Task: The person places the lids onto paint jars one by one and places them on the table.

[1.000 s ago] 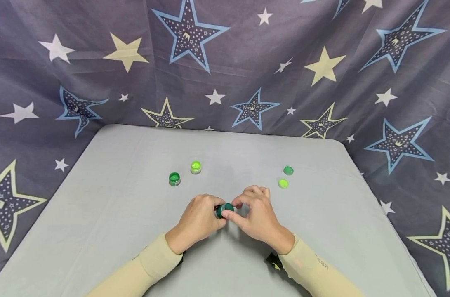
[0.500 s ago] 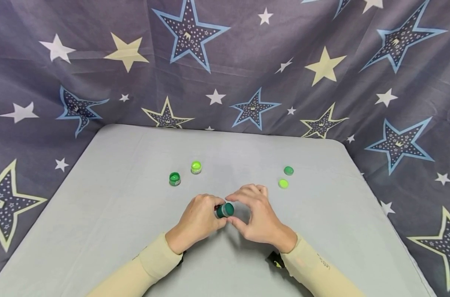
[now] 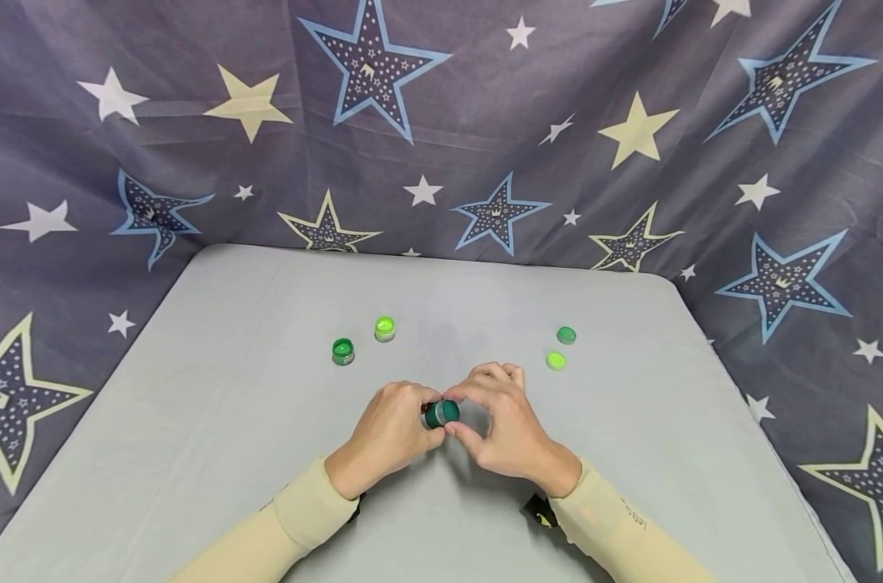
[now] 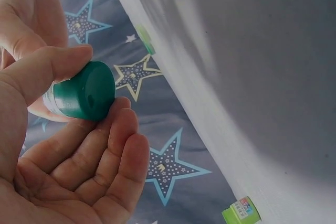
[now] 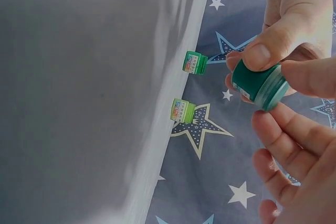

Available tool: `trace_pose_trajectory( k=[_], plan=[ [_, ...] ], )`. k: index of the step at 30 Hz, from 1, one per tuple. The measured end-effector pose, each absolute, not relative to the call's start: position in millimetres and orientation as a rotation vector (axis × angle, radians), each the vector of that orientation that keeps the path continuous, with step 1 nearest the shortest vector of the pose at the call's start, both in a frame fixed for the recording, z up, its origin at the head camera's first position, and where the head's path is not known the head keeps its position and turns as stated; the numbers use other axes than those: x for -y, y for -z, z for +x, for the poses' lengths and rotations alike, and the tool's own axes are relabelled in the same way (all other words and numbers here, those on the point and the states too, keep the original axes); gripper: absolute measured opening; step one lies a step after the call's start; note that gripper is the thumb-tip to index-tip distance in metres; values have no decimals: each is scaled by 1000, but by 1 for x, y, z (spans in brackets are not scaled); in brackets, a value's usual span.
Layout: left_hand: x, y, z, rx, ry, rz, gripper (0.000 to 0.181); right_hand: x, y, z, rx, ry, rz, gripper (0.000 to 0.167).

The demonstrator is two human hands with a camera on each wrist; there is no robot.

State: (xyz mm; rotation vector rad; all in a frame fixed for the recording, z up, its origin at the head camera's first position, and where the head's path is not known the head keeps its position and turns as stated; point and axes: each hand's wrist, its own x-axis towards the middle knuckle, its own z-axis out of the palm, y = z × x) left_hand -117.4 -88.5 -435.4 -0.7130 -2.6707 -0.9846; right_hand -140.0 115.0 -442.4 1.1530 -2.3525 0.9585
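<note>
A small dark green paint jar (image 3: pixel 438 414) is held tilted on its side above the table. My left hand (image 3: pixel 390 433) grips its body between thumb and fingers, with the base (image 4: pixel 98 90) showing in the left wrist view. My right hand (image 3: pixel 503 421) pinches the rim of the jar's lid (image 5: pixel 274 94) between thumb and index finger; its other fingers are loosely bent. The lid sits on the jar. Part of the label shows below the left thumb in the right wrist view.
Beyond the hands, on the left, stand a green jar (image 3: pixel 342 351) and a lime green jar (image 3: pixel 385 329), both uncovered. A green lid (image 3: pixel 566 334) and a lime lid (image 3: pixel 556 360) lie at the right on the grey table (image 3: pixel 193 421). A star-patterned cloth (image 3: pixel 470 97) hangs behind.
My right thumb and index finger have come off the lid, spread a little, then closed in on its rim again. The left hand has kept its hold on the jar.
</note>
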Motion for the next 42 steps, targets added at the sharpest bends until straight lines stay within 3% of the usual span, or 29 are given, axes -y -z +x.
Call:
trace_pose_trajectory(
  k=[15,42],
  plan=[
    [87,433,-117,2670,966,-701,18,-114,444,-141,2348,-946,1077,21],
    [86,431,-117,2661,955,-696,17,-114,439,-139,2374,-932,985,32]
  ],
)
